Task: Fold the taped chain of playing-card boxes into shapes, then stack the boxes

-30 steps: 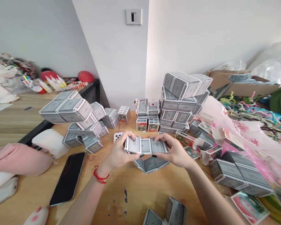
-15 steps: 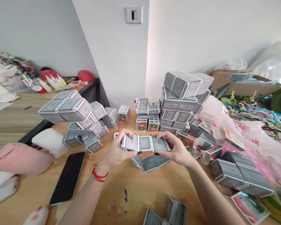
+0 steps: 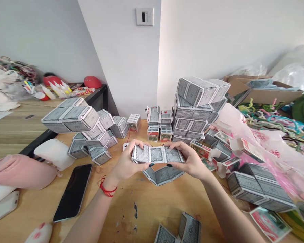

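My left hand and my right hand grip opposite ends of a strip of joined playing cards, grey patterned backs up. Thumbs are along its near edge, fingers over the far edge. Just below and nearer to me is another folded piece of joined cards, partly hidden by the strip; whether they are connected I cannot tell. Two more folded card pieces lie at the table's near edge. A white card corner shows beside my left fingers.
Stacked card blocks stand at left and in a taller pile at right. Card boxes sit at the back. Opened boxes, plastic bags and yarn crowd the right side. A black phone and a pink roll lie at left.
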Demonstrator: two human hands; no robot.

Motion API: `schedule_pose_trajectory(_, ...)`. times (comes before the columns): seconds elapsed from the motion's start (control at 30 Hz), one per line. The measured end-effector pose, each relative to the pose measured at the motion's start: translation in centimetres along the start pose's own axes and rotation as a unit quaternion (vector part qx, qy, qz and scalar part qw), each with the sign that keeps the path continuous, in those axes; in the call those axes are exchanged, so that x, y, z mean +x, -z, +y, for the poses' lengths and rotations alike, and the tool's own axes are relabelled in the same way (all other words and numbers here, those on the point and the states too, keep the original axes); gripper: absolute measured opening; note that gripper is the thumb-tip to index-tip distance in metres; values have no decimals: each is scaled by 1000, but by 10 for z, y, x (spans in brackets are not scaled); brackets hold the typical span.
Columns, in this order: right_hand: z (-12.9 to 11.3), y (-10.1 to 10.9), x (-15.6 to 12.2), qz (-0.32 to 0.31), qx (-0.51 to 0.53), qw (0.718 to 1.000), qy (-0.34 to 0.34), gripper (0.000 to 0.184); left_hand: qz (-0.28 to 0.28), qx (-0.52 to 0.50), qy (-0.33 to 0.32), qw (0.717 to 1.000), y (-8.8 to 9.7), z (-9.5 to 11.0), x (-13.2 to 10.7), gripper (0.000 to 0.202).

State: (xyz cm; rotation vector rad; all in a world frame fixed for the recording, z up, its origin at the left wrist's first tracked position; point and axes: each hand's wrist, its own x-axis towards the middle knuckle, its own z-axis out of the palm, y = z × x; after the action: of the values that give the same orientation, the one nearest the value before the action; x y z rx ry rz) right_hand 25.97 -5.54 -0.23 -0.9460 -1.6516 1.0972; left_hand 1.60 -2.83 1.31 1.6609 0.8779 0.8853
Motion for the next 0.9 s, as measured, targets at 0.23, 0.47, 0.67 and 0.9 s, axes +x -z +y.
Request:
schedule_pose_trajectory(0.23,0,-1,0,3,-7,1000,7,41,5,26,10,1000,-2,3,0,43)
schedule_pose_trajectory(0.47,1,-1,0,-11,-35,999,6,38,1,28,12,1000,-3,3,0,43)
schedule_pose_trajectory(0.67,3,-3,-1,-20,-40,999,5,39,-3,14,11,1000,-5,4,0,44)
schedule_pose_trajectory(0.9,3,-4,-1,-25,-30,999,-5,40,-6,23,6,1000,-7,2,-1,44)
